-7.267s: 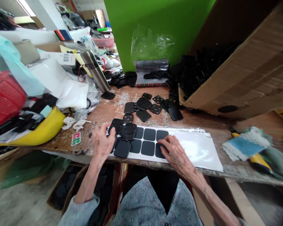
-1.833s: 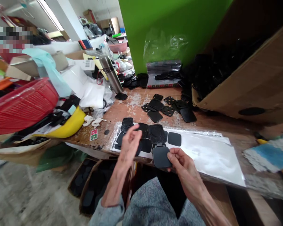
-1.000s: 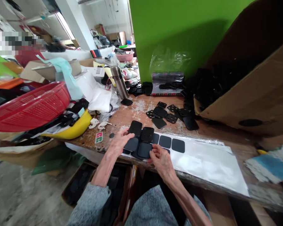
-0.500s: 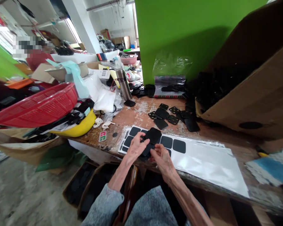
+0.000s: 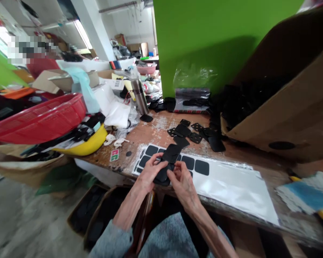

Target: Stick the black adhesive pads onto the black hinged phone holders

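My left hand (image 5: 152, 169) is closed on a flat black rounded-square piece (image 5: 172, 152), which sticks up past its fingertips. Below that piece a second black piece (image 5: 162, 177) is visible, partly covered by the fingers. The bent fingers of my right hand (image 5: 182, 180) pinch the right side of the black pieces. How the pieces join or overlap between the fingertips is hidden. Under both hands lies a shiny white sheet (image 5: 234, 184) with black rounded squares (image 5: 201, 167) set in rows on its left part.
Loose black pieces (image 5: 183, 130), some with holes, lie behind the sheet. A steel flask (image 5: 140, 98) stands at the back. On the left are a red basket (image 5: 43, 116) and a yellow basin (image 5: 93, 143). At right are a large cardboard box (image 5: 290, 114) and a blue-and-white cloth (image 5: 307, 193).
Both hands have shifted slightly left with the black pieces. The upper piece is now tilted differently, and more of the lower piece shows towards the table's front edge. The view has moved a little.
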{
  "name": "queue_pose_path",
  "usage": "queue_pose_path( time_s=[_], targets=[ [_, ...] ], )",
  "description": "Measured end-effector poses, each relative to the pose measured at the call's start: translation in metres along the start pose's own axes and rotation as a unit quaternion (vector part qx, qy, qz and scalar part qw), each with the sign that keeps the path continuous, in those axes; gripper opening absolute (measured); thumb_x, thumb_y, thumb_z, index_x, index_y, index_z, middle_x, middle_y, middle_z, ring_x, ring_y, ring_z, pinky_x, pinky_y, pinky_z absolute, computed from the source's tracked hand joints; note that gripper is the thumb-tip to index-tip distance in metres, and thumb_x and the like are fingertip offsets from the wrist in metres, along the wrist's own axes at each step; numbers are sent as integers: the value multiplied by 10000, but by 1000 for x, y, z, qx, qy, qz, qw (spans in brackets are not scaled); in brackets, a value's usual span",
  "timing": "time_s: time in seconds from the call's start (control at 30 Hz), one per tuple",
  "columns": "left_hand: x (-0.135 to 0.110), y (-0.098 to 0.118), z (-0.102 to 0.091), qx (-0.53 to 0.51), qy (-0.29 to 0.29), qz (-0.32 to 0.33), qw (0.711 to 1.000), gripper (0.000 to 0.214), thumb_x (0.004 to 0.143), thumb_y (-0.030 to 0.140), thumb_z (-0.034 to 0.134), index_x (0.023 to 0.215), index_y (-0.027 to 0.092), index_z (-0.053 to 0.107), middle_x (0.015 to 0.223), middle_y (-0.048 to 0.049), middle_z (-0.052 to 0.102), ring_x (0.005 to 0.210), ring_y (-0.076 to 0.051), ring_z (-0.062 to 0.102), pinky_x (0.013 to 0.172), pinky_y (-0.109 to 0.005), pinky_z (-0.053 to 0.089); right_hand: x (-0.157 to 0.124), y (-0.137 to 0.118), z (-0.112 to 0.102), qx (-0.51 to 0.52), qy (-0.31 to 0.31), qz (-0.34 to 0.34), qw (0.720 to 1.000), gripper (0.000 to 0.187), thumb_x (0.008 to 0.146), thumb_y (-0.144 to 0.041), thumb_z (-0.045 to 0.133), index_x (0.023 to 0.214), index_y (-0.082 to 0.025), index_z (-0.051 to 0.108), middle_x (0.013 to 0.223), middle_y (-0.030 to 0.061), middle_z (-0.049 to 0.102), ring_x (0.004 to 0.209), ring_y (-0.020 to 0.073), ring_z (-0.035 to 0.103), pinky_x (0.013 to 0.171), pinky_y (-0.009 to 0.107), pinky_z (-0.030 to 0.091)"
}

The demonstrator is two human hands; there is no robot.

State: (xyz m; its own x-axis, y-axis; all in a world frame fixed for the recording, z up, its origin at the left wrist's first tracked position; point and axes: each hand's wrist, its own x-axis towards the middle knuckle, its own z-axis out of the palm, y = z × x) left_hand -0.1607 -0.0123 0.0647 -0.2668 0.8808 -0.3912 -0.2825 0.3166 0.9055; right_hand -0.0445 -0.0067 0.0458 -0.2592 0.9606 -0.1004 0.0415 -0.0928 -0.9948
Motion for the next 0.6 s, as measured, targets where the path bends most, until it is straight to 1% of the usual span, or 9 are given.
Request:
queue_pose_path(
  time_s=[0.1,0.17,0.27,0.33,0.4,0.47,0.53,0.6],
  targets=[
    [-2,7,-15,-24,-4,-24,999,476,602,253,720,1047,193,561,716,-11,648,601,-134,599,565,-232,462,-4,-7,3,17,-33,12,999,297,740,-341,584,965,-187,464,812,1,553,673,123,578,633,265,484],
    [-10,14,-33,-33,3,-33,999,493,601,226,724,1068,198,567,738,-15,654,630,-138,607,595,-244,479,-10,-12,8,54,-79,23,995,308,756,-347,582,1000,-199,466,896,15,552,744,130,598,696,280,501],
    [-38,23,-69,-34,37,-16,999,480,639,215,706,1098,215,566,792,-16,665,659,-132,611,616,-235,487,-26,-15,23,114,-171,39,978,308,795,-342,556,1054,-212,451,974,30,541,819,138,615,767,305,507],
    [-63,21,-96,-22,76,8,997,465,674,225,686,1120,225,555,845,-18,669,670,-123,609,607,-214,482,-41,-9,39,130,-224,47,965,311,824,-345,522,1086,-207,431,976,36,546,840,141,617,784,312,504],
    [-90,5,-120,-14,127,19,992,466,688,239,679,1133,233,541,889,-15,664,686,-118,604,607,-205,475,-58,6,57,118,-275,63,952,324,851,-362,476,1122,-196,415,954,39,557,841,141,614,771,305,504],
    [-114,-25,-135,-34,186,-4,982,485,673,243,696,1129,240,532,886,-3,655,683,-112,597,615,-205,469,-76,31,73,76,-332,98,935,335,860,-388,448,1131,-192,424,898,28,575,801,137,614,724,285,506],
    [-133,-64,-139,-101,236,-63,965,502,648,242,715,1115,234,533,840,10,647,677,-97,584,626,-189,453,-93,59,83,25,-376,135,917,306,849,-411,450,1056,-187,475,803,10,585,718,136,609,645,265,500],
    [-145,-104,-132,-125,256,-91,954,519,628,266,721,1105,192,531,787,-7,637,645,-114,580,604,-215,452,-108,86,85,-7,-387,155,909,275,834,-431,452,913,-172,504,724,8,580,656,143,593,579,257,477]
  ],
)
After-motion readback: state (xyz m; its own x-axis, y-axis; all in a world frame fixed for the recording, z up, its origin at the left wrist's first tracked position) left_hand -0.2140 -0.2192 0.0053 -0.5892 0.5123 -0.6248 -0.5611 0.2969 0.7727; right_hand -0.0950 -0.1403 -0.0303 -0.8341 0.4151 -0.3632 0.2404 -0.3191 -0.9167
